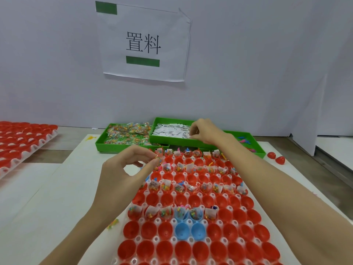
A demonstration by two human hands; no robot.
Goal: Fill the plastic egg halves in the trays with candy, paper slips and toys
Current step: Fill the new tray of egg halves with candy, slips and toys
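Left hand (122, 169) is pinching something small, too blurred to identify, above the egg tray (191, 217). Right hand (204, 131), fingers curled, is pinching among paper slips (170, 130) in the green bin (168, 139).

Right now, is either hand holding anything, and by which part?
The left hand pinches something small at its fingertips above the tray's far left corner; what it is cannot be told. The right hand reaches into the paper slips; its grip is unclear.

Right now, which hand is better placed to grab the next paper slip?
The right hand: it is already at the green tray of paper slips. The left hand is over the egg tray, pinching something small.
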